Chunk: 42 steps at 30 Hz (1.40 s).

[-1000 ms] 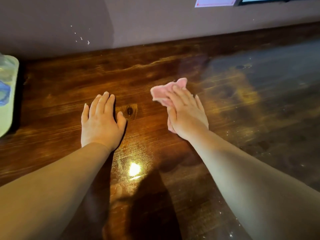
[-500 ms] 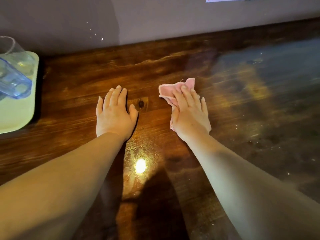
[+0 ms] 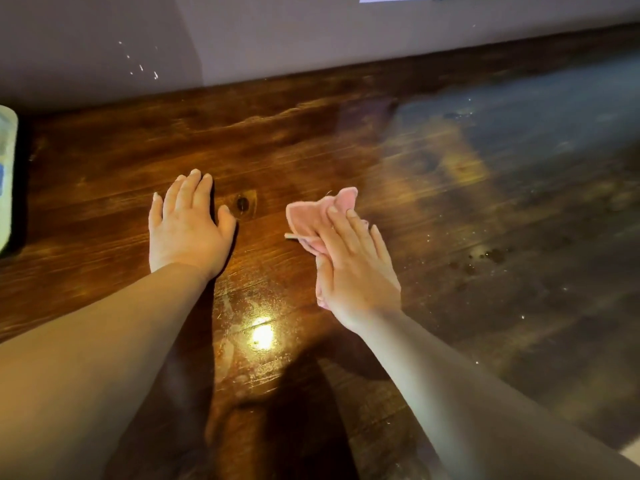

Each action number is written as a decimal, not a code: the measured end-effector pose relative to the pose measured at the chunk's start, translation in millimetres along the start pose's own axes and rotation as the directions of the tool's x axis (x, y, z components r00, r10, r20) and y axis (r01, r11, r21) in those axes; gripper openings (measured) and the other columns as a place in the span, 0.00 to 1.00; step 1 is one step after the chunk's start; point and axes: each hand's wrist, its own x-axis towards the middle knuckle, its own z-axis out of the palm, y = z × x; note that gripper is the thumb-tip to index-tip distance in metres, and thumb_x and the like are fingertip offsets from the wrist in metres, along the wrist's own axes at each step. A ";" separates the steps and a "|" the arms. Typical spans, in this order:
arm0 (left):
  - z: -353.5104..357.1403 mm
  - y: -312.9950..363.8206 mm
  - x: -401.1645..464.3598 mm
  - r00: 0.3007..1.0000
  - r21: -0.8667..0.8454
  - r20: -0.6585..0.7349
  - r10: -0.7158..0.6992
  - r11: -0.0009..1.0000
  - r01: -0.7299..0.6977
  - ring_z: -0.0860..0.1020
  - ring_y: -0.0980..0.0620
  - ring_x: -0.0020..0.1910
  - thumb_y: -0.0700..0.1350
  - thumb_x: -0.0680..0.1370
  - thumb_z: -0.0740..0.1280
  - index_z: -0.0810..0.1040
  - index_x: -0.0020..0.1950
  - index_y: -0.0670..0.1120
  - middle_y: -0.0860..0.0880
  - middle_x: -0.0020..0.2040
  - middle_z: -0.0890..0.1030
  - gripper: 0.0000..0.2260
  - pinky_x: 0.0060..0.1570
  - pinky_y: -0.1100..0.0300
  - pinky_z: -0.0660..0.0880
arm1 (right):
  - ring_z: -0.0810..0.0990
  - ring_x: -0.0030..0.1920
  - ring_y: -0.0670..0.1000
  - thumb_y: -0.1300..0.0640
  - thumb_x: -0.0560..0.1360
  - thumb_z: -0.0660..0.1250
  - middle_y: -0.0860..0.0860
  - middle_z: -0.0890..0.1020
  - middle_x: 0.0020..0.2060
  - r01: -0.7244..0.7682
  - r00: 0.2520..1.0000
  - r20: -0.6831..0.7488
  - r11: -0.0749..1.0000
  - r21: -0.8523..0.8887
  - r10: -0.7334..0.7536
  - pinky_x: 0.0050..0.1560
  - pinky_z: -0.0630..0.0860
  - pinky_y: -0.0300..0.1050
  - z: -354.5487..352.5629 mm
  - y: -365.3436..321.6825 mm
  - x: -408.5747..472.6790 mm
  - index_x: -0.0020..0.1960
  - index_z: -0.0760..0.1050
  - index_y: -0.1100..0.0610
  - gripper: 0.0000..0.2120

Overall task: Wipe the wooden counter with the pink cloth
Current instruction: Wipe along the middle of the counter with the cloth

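a pale container [image 3: 7, 181], perhaps a tray, is cut off at the left edge; a grey wall [image 3: 311, 36] is speckled with white flecks [image 3: 142, 65].

tabletop [image 3: 311, 140] dark stained wood, glossy, grain and a knot showing, dusty specks at right; pink cloth [image 3: 311, 220] soft, matt

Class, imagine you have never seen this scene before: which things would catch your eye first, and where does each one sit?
The crumpled pink cloth stands out first, pressed flat under the right hand near the middle of the dark glossy wooden counter. The left hand rests palm down beside it, next to a dark round knot in the wood. A bright lamp reflection glares on the counter between the forearms.
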 end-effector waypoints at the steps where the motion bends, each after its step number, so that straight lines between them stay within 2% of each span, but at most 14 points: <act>1: -0.1 0.5 0.0 1.000 -0.001 0.001 0.002 1.000 -0.002 0.52 0.51 0.79 0.54 0.83 0.53 0.58 0.80 0.47 0.49 0.80 0.57 0.26 0.78 0.47 0.46 | 0.49 0.82 0.50 0.45 0.84 0.41 0.46 0.53 0.82 0.073 0.997 0.012 0.997 0.003 -0.073 0.81 0.43 0.52 -2.0 6.3 -11.8 0.82 0.54 0.46 0.27; 4: 1.0 -0.2 0.1 1.000 0.007 -0.007 0.000 1.000 0.000 0.52 0.50 0.79 0.54 0.83 0.53 0.58 0.80 0.47 0.49 0.80 0.57 0.26 0.78 0.47 0.47 | 0.51 0.81 0.46 0.47 0.85 0.46 0.43 0.56 0.81 0.185 0.982 0.050 0.983 -0.016 -0.184 0.81 0.47 0.53 -12.6 31.8 -0.7 0.81 0.58 0.45 0.25; 7: 2.4 -1.7 0.1 1.000 0.003 -0.011 0.006 1.000 -0.006 0.53 0.51 0.79 0.55 0.83 0.53 0.59 0.80 0.48 0.49 0.80 0.58 0.26 0.78 0.47 0.47 | 0.46 0.82 0.46 0.45 0.86 0.44 0.42 0.50 0.82 0.032 0.998 0.056 0.995 -0.090 -0.027 0.81 0.42 0.52 -17.2 37.8 34.8 0.82 0.51 0.41 0.25; 10: 4.4 -2.3 0.7 1.000 0.003 -0.021 0.005 1.000 -0.005 0.53 0.50 0.79 0.54 0.82 0.54 0.59 0.79 0.48 0.49 0.80 0.58 0.26 0.78 0.48 0.47 | 0.41 0.82 0.47 0.45 0.85 0.41 0.44 0.44 0.82 -0.098 0.994 0.044 0.993 -0.067 0.101 0.80 0.34 0.48 -12.4 25.8 20.6 0.83 0.44 0.44 0.26; 14: 6.9 -4.3 1.3 1.000 0.006 -0.031 0.007 1.000 -0.007 0.54 0.50 0.79 0.54 0.82 0.54 0.60 0.79 0.48 0.49 0.79 0.59 0.26 0.77 0.47 0.48 | 0.44 0.82 0.47 0.44 0.83 0.40 0.44 0.49 0.82 0.064 0.995 0.079 0.998 -0.017 -0.062 0.81 0.38 0.49 -10.9 27.5 -30.3 0.83 0.51 0.45 0.29; 17: 8.7 -4.9 2.1 0.999 0.012 -0.032 0.013 1.000 -0.012 0.54 0.50 0.79 0.55 0.82 0.53 0.60 0.79 0.48 0.49 0.79 0.59 0.26 0.77 0.47 0.48 | 0.46 0.81 0.44 0.45 0.83 0.42 0.41 0.51 0.82 0.119 0.988 0.098 0.993 -0.024 -0.116 0.81 0.43 0.51 -20.0 44.4 -8.8 0.82 0.53 0.43 0.27; 19: 7.9 -4.0 1.9 0.999 0.014 -0.033 0.012 1.000 -0.012 0.54 0.50 0.79 0.55 0.82 0.53 0.60 0.79 0.48 0.49 0.79 0.59 0.26 0.77 0.47 0.47 | 0.45 0.81 0.44 0.45 0.84 0.43 0.42 0.50 0.82 0.087 0.993 0.086 0.994 -0.064 -0.081 0.81 0.43 0.51 -21.9 45.4 7.7 0.82 0.52 0.42 0.26; 23: 4.3 -2.0 0.6 1.000 0.003 -0.025 0.008 1.000 -0.008 0.53 0.50 0.79 0.54 0.83 0.54 0.60 0.79 0.47 0.49 0.80 0.58 0.26 0.78 0.47 0.47 | 0.41 0.81 0.45 0.45 0.83 0.38 0.43 0.44 0.82 -0.107 0.994 0.033 0.994 -0.026 0.108 0.81 0.38 0.49 -11.3 28.9 -18.0 0.83 0.45 0.43 0.28; 27: 3.9 -2.4 0.2 1.000 0.004 -0.015 0.008 1.000 -0.008 0.53 0.50 0.79 0.55 0.83 0.53 0.59 0.79 0.47 0.49 0.80 0.58 0.26 0.78 0.47 0.47 | 0.47 0.82 0.47 0.47 0.83 0.46 0.45 0.52 0.82 0.076 0.996 0.049 0.997 0.003 -0.076 0.81 0.43 0.50 -7.9 38.5 -60.9 0.82 0.55 0.46 0.27; 30: 3.8 -1.9 0.0 1.000 0.011 -0.015 0.010 1.000 -0.010 0.53 0.50 0.79 0.54 0.83 0.53 0.59 0.79 0.47 0.49 0.80 0.58 0.26 0.78 0.47 0.47 | 0.46 0.81 0.44 0.47 0.84 0.47 0.42 0.52 0.82 0.133 0.988 0.079 0.991 -0.032 -0.131 0.82 0.45 0.51 -17.7 53.9 -35.4 0.82 0.54 0.44 0.26; 35: 2.3 1.7 0.4 1.000 0.001 -0.015 0.020 1.000 -0.020 0.53 0.49 0.79 0.54 0.83 0.53 0.59 0.79 0.47 0.48 0.80 0.58 0.26 0.78 0.47 0.47 | 0.39 0.81 0.44 0.44 0.82 0.39 0.42 0.44 0.82 -0.089 0.994 0.057 0.996 -0.016 0.090 0.81 0.39 0.50 -15.1 39.3 -35.7 0.83 0.46 0.44 0.29; 37: 1.4 -0.7 0.5 1.000 -0.001 -0.023 0.017 1.000 -0.017 0.53 0.49 0.79 0.54 0.83 0.53 0.59 0.79 0.46 0.48 0.80 0.58 0.26 0.78 0.46 0.47 | 0.40 0.81 0.45 0.44 0.82 0.40 0.44 0.45 0.82 -0.042 0.998 0.045 0.999 0.011 0.041 0.81 0.39 0.50 -8.4 34.0 -64.6 0.83 0.48 0.45 0.29; 40: 2.7 -1.6 -0.3 1.000 0.014 -0.024 0.015 1.000 -0.015 0.53 0.49 0.79 0.55 0.83 0.53 0.59 0.79 0.46 0.48 0.80 0.58 0.26 0.78 0.47 0.47 | 0.47 0.82 0.45 0.46 0.83 0.47 0.43 0.53 0.82 0.137 0.987 0.083 0.990 0.027 -0.139 0.82 0.45 0.51 -15.3 51.7 -73.8 0.81 0.58 0.46 0.26; 42: 3.4 -1.1 0.6 1.000 0.026 -0.018 0.010 1.000 -0.010 0.53 0.49 0.79 0.55 0.83 0.53 0.59 0.79 0.47 0.48 0.80 0.58 0.26 0.78 0.47 0.47 | 0.47 0.81 0.43 0.47 0.84 0.48 0.41 0.53 0.82 0.167 0.981 0.100 0.986 -0.004 -0.165 0.82 0.44 0.52 -24.8 62.5 -50.5 0.81 0.56 0.43 0.25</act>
